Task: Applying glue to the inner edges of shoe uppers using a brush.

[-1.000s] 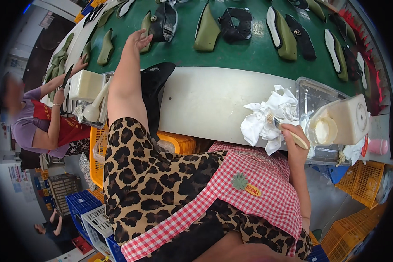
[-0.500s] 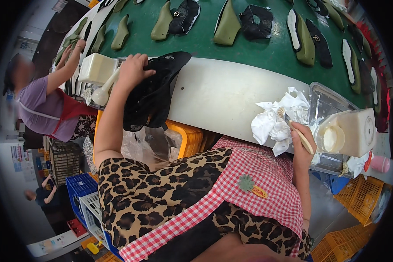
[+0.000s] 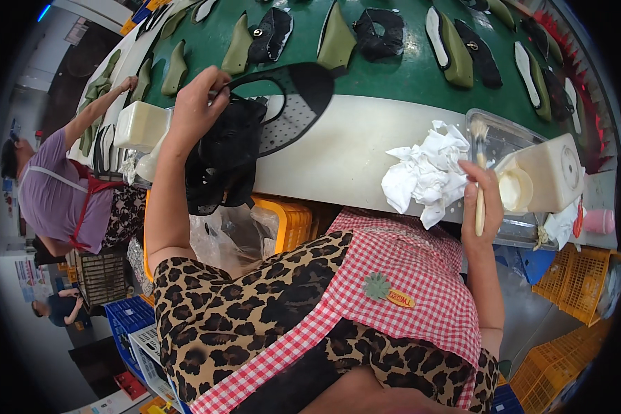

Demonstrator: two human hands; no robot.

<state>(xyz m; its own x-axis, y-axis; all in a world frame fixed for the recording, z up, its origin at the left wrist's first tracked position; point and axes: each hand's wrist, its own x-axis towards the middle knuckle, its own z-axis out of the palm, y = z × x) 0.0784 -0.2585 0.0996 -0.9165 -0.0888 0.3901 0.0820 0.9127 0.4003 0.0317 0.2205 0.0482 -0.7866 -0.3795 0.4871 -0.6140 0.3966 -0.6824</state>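
My left hand [image 3: 199, 103] pinches the edge of a black shoe upper [image 3: 309, 96] with a rounded opening and a dotted mesh-like lining. It is held above the white ledge, tilted, reaching over the green surface. More black uppers [image 3: 221, 155] hang in a bunch below that hand at the ledge's left part. My right hand [image 3: 486, 203] grips a wooden-handled brush [image 3: 481, 155], bristles upward, above a clear plastic tray [image 3: 524, 127]. Left of the brush lies a heap of crumpled white cloth or paper [image 3: 424, 172]. A whitish container [image 3: 559, 172] with a round opening leans in the tray.
Green shoe lasts [image 3: 338, 41] and black uppers [image 3: 379, 34] line the green surface [image 3: 303, 79]. Another whitish container [image 3: 141, 125] stands left. A yellow crate [image 3: 293, 224] with plastic bags sits below the ledge. A co-worker in purple [image 3: 62, 179] reaches over the table at left.
My left hand has raised one black upper from the bunch, spreading it rightward. The brush in my right hand has turned from slanting over the white heap to upright above the tray.
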